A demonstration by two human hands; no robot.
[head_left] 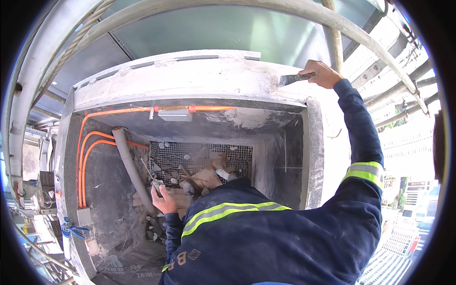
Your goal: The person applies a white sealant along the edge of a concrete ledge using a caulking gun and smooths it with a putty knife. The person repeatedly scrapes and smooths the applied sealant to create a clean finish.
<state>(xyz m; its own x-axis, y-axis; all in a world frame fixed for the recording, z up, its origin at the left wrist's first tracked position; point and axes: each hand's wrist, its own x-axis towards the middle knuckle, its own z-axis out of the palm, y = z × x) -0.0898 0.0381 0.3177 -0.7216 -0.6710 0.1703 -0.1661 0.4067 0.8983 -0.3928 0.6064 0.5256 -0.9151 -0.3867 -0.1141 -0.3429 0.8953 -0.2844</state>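
Stretched far out to the right, my right hand (323, 74) grips the dark handle of a scraper (295, 79). The scraper's flat blade lies against, or just over, the pale top of the concrete wall (204, 78). Lower and to the left, my left hand (164, 199) is closed around a small grey tool (157, 183) with a thin rod or edge-on blade pointing up and left. Its exact kind cannot be made out. This hand hangs inside the concrete pit, near a slanting grey pipe (135, 171).
Orange conduits (84, 161) run along the pit's left and far walls to a grey box (175, 115). Rubble and broken boards (206, 178) lie on mesh (166, 154) below. A curved scaffold tube (228, 4) crosses above the far wall. A blue-handled tool (71, 230) sits at left.
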